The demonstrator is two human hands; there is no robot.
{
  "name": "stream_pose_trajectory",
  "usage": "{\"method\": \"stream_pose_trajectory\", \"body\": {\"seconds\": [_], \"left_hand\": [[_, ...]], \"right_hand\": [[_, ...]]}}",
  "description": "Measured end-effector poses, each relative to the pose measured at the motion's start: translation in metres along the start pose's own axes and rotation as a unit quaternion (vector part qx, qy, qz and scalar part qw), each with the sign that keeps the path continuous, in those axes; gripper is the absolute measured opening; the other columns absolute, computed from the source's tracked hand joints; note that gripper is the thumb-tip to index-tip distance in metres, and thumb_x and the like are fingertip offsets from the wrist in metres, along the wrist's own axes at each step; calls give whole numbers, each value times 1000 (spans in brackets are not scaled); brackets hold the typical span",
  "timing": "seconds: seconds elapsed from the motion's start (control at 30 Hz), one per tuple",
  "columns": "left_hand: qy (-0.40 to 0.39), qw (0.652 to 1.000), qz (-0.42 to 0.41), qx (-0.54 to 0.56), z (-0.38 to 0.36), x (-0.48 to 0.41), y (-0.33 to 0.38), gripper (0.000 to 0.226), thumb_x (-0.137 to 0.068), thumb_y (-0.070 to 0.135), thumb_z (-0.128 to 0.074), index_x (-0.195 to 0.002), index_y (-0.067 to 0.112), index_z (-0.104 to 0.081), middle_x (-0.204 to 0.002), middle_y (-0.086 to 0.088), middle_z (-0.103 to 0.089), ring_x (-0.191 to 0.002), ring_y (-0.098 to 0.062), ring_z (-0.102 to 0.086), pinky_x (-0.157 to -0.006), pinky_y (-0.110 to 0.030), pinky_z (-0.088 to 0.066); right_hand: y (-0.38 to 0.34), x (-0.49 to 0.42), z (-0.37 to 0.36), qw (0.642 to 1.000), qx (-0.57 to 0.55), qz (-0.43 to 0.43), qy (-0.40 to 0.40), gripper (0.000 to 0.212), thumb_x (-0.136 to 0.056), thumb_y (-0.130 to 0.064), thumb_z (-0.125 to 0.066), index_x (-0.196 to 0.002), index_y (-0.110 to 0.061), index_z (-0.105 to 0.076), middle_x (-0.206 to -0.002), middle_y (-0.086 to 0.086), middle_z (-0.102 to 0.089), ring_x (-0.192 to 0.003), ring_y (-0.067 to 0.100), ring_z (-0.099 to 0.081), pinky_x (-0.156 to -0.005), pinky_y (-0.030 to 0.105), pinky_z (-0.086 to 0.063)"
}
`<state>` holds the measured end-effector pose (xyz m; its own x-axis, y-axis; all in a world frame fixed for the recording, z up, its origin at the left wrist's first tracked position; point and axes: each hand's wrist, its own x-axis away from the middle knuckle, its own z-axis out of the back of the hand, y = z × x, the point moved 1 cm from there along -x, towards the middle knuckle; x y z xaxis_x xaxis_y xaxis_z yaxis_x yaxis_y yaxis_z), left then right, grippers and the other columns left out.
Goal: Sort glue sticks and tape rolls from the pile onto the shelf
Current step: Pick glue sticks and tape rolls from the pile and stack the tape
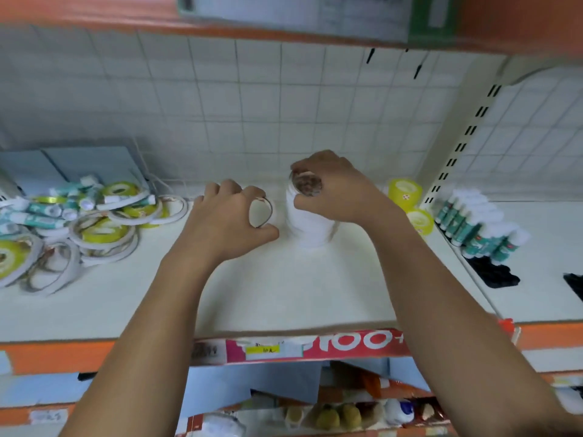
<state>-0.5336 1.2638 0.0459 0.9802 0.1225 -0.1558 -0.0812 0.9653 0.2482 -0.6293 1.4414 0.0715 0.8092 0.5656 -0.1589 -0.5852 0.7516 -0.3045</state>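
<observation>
- The left hand point(232, 216) held a thin white tape roll point(270, 209) upright, its fingers curled round the rim, just beside a tall stack of white tape rolls point(310, 227) on the white shelf point(284, 288).
- The right hand point(336, 187) gripped the stack's brown-cored top roll point(306, 183), fingers bent over it.
- The mixed pile of glue sticks and tape rolls point(79, 222) lay at the left, well apart.

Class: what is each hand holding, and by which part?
Left grip: a thin tape roll, pinched by its rim. Right grip: the tape stack, held at its top.
</observation>
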Motion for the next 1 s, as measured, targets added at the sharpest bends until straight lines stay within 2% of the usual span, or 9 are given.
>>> {"method": "stream_pose_trajectory", "body": {"seconds": [0.13,0.27,0.43,0.53,0.67,0.77,0.83,0.9,1.0], "left_hand": [[1,1000,-14,-3,1,-24,-14,67,-68,62,-60,-129,34,-54,-125,-9,-54,-117,-35,-45,-104,-45,-37],[7,999,-40,3,4,-40,-18,66,-69,59,-60,-130,35,-53,-125,-8,-53,-116,-34,-44,-101,-42,-39],[-19,997,-73,25,14,-64,0,68,-67,66,-56,-129,40,-49,-126,-4,-48,-120,-31,-39,-95,-38,-35],[-20,991,-119,51,19,-77,17,66,-70,63,-58,-131,39,-48,-125,-3,-48,-119,-28,-38,-90,-37,-32],[-53,985,-151,60,15,-87,39,66,-69,66,-57,-129,41,-50,-123,-1,-49,-116,-25,-38,-87,-34,-33],[-110,980,-155,52,10,-90,53,57,-65,70,-44,-113,43,-56,-113,0,-56,-114,-27,-42,-95,-41,-40],[-135,978,-149,49,6,-90,56,72,-60,65,-44,-125,38,-53,-122,-1,-55,-123,-29,-39,-98,-43,-41],[-138,978,-133,77,5,-88,51,91,-60,62,-52,-144,30,-38,-140,0,-46,-135,-25,-29,-103,-41,-37],[-136,980,-111,97,5,-88,37,108,-58,68,-70,-148,24,-31,-147,3,-40,-140,-21,-24,-104,-38,-35]], "right_hand": [[-1,-17,-10,999,-9,-31,0,62,-77,-43,-67,-136,-33,-49,-139,2,-45,-129,26,-42,-107,42,-38],[2,-24,-14,998,-3,-51,-26,65,-79,-46,-64,-140,-33,-44,-143,1,-42,-134,25,-38,-109,44,-35],[15,-17,-6,995,-24,-83,-55,105,-69,-62,-76,-153,-29,-22,-155,1,-30,-142,25,-28,-115,43,-29],[24,-14,3,991,-23,-105,-75,115,-63,-63,-79,-154,-23,-20,-156,2,-29,-142,21,-30,-112,34,-31],[32,-8,12,988,-32,-122,-91,101,-62,-54,-83,-145,-20,-38,-141,-2,-50,-126,19,-48,-92,29,-40],[33,-3,19,987,-40,-119,-100,76,-64,-47,-84,-127,-19,-53,-123,-2,-61,-111,21,-57,-94,38,-49],[32,-2,20,987,-44,-109,-105,68,-66,-46,-84,-121,-17,-56,-118,0,-64,-106,22,-60,-93,41,-51],[32,-3,20,988,-39,-100,-108,65,-67,-47,-82,-118,-14,-58,-117,3,-65,-104,24,-61,-91,43,-52],[34,-7,19,989,-31,-91,-113,63,-67,-51,-81,-112,-11,-62,-111,8,-68,-100,27,-64,-86,43,-53]]}}
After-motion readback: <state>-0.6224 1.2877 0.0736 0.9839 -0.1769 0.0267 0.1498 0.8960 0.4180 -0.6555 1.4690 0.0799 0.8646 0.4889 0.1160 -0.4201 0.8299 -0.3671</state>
